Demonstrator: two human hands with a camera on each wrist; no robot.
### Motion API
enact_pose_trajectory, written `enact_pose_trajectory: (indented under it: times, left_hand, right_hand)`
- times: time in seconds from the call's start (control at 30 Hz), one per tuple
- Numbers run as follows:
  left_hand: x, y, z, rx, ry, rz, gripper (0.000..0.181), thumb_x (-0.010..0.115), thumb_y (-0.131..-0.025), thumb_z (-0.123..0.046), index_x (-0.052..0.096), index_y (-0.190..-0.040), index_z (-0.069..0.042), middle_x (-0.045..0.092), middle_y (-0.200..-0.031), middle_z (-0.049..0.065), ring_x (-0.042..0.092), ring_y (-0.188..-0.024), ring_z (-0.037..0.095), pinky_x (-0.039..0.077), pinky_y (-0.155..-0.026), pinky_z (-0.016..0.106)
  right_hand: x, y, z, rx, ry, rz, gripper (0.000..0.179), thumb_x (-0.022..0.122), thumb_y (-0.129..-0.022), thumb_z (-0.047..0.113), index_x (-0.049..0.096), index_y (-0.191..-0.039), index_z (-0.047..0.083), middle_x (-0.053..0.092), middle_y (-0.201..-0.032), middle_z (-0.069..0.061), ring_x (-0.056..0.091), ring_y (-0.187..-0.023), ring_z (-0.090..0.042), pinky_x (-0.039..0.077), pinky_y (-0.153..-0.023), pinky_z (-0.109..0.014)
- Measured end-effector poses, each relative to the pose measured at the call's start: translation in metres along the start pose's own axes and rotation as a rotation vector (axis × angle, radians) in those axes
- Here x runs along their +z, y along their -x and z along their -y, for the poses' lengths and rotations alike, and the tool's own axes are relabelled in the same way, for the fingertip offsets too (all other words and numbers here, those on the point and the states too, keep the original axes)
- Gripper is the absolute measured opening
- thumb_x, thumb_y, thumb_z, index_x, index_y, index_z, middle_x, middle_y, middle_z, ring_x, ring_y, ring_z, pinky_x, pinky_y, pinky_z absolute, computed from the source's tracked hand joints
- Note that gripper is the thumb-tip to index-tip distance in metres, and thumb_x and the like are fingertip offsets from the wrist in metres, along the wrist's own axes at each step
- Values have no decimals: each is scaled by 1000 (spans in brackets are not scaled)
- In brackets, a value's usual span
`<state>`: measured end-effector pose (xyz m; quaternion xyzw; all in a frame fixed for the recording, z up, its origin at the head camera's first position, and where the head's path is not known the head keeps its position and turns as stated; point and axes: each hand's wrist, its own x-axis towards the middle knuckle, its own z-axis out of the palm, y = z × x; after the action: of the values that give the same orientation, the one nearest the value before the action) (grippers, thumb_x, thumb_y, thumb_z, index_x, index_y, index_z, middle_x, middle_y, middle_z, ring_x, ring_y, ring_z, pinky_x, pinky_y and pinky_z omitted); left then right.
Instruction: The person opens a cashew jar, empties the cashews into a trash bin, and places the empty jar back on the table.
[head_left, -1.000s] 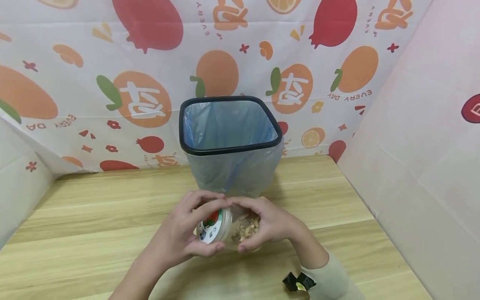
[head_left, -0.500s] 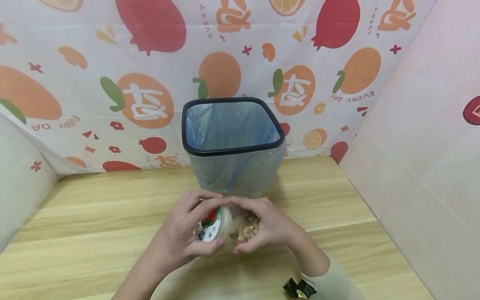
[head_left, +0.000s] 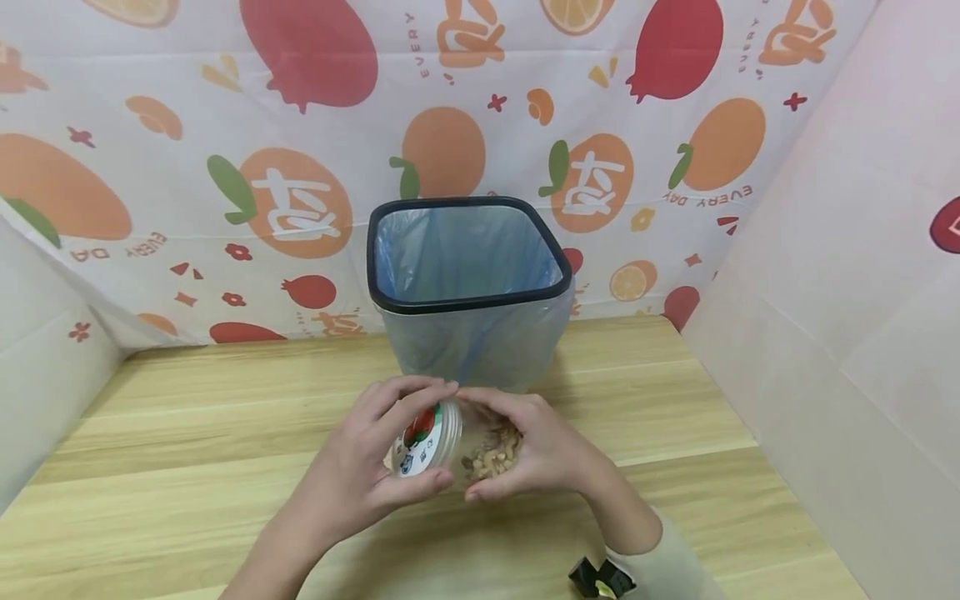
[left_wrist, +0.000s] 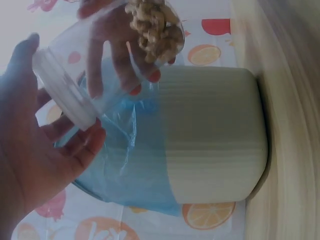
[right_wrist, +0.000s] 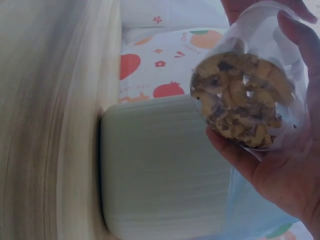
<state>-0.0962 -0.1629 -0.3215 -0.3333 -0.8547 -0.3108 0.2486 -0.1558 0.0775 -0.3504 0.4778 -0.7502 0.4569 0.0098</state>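
Note:
A clear plastic jar (head_left: 471, 429) lies tilted on its side between the two hands, above the tabletop. Cashew nuts (right_wrist: 245, 95) are gathered at its base end. The left hand (head_left: 358, 467) grips the jar's lid (head_left: 415, 454), which bears a white label with a red fruit picture; thumb below, fingers over the top. The right hand (head_left: 546, 446) holds the jar body near its base, fingers curled round the far side. In the left wrist view the lid (left_wrist: 65, 90) sits at the jar's mouth, and right-hand fingers show through the clear wall.
Just behind the hands stands a bin (head_left: 487, 346) with a black rim and a bluish plastic liner. Fruit-printed cloth (head_left: 300, 75) hangs behind the wooden table (head_left: 225, 417). A small black object (head_left: 600, 575) is at the right sleeve.
The lid's label has turned slightly within the left fingers. Both hands keep their hold on the jar, and the head view has shifted slightly.

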Motion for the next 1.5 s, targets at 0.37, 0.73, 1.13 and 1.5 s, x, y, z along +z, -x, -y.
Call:
enact_pose_trajectory:
  times: [0.37,0.73,1.13,1.5]
  left_hand:
    - [-5,-4,4,231,97,-36,63,73,-87,-51,62,-135,-12,60,-132,8,55,-114,24,40,-98,19]
    - [-2,-7,4,223,75,-63,60,71,-88,-53,64,-132,-14,61,-129,7,56,-112,25,42,-95,22]
    - [1,-6,7,160,42,-104,59,68,-89,-57,65,-131,-15,62,-128,6,54,-109,22,42,-86,25]
    - [2,-6,6,174,80,-119,56,69,-89,-53,67,-128,-14,63,-125,7,55,-109,23,43,-91,24]
  right_hand:
    - [-3,-1,-1,19,-123,87,92,94,-67,25,46,-145,27,61,-135,9,61,-119,-14,50,-101,-31]
    - [-3,-1,0,28,-116,78,94,95,-66,25,46,-146,27,59,-137,9,60,-122,-14,49,-103,-32]
    - [3,-3,2,-2,17,13,99,94,-67,31,42,-150,21,53,-145,5,54,-130,-12,46,-108,-32]
    - [1,0,1,70,-60,74,103,95,-66,28,37,-151,32,48,-149,12,50,-134,-12,43,-111,-33]
